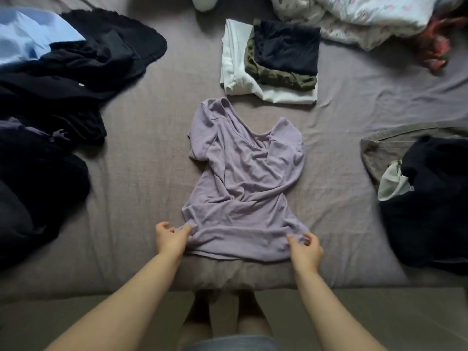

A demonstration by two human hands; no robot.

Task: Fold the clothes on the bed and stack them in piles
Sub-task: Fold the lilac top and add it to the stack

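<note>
Lilac top [243, 178] pinched by both hands.

A T-shirt [243, 178] lies spread on the bed [141, 153] straight before me, hem nearest me. My left hand [172, 236] is at its left hem corner, my right hand [305, 247] at the right. Behind the shirt sits a folded pile [271, 62]. A loose heap [55, 102] lies to the left, another heap [430, 193] to the right. Far right behind, probably bedding [367, 13].
</note>
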